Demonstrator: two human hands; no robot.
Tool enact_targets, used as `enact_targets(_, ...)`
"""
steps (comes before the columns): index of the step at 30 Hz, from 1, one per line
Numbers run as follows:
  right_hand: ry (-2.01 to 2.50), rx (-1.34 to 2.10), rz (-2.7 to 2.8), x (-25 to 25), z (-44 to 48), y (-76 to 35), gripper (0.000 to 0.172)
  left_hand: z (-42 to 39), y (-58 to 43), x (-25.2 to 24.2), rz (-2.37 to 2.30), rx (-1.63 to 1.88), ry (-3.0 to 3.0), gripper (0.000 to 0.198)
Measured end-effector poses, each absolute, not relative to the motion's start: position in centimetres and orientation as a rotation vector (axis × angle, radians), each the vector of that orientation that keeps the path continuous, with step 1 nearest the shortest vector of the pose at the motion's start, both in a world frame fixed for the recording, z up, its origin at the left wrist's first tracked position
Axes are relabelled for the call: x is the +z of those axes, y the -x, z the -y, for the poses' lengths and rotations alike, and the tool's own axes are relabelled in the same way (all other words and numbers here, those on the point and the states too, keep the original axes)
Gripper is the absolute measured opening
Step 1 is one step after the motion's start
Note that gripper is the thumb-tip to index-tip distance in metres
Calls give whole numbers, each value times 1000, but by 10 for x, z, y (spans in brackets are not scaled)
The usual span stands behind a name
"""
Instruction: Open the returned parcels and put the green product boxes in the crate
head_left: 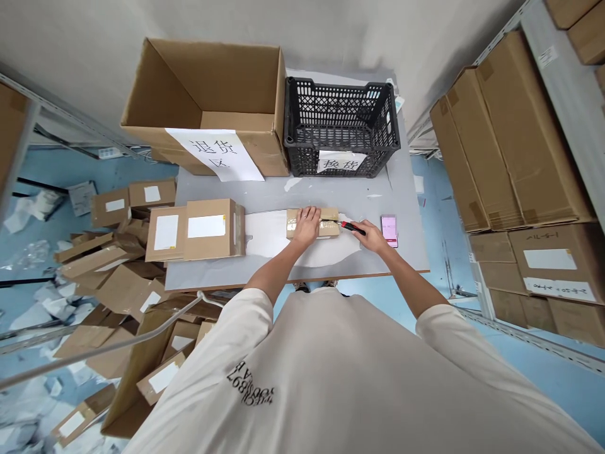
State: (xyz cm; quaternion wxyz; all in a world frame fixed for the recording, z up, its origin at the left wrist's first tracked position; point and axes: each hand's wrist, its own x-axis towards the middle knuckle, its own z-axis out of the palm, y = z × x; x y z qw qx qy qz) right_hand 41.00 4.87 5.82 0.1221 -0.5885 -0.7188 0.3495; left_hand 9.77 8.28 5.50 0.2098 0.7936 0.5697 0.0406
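Note:
A small taped cardboard parcel [328, 222] lies in the middle of the grey table [293, 268]. My left hand [306, 224] rests flat on top of it, fingers spread, pressing it down. My right hand [371, 237] is closed round a red and black box cutter [352, 227]. The cutter's tip touches the right end of the parcel, along the tape line.
A pink phone [389, 228] lies right of my right hand. Two labelled boxes [196, 230] sit at the table's left. Behind stand a big open carton [212, 104] and a black crate [341, 126]. Parcels [118, 277] are piled on the floor left; shelved cartons [510, 145] stand right.

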Motion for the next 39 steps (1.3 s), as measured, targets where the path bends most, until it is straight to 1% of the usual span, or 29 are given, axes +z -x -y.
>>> enact_targets(5, 1924, 789, 1927, 64, -68, -447, 65, -79, -95, 54, -1569, 99, -2224, 66)
enact_targets(8, 1863, 839, 2017, 64, -77, -452, 63, -78, -94, 55, -1566, 104, -2230, 66)
enact_targets(13, 1741, 922, 2040, 55, -88, -408, 52, -74, -87, 62, -1501, 96, -2253, 66)
enact_targets(18, 1558, 955, 2020, 49, -110, -358, 52, -51, -59, 65, -1442, 145, -2326, 71)
enact_targets(19, 1527, 959, 2023, 49, -115, -350, 53, -45, -52, 64, -1450, 148, -2328, 69)
enact_targets(24, 1539, 1018, 2101, 46, -125, -324, 54, -26, -30, 57, -1637, 117, -2190, 43)
enact_targets(28, 1624, 1025, 2084, 48, -110, -323, 50, -32, -28, 57, -1823, 157, -1873, 34)
enact_targets(30, 1612, 1125, 2042, 50, -97, -324, 50, -39, -31, 59, -1843, 210, -1785, 34)
enact_targets(33, 1581, 1249, 1949, 50, -80, -321, 53, -49, -37, 64, -1801, 269, -1763, 42)
enact_targets(36, 1573, 1306, 1871, 47, -71, -319, 55, -54, -47, 69, -1789, 246, -1825, 51)
enact_targets(39, 1637, 1323, 1738, 44, -70, -325, 54, -56, -66, 76, -1888, 194, -1883, 55)
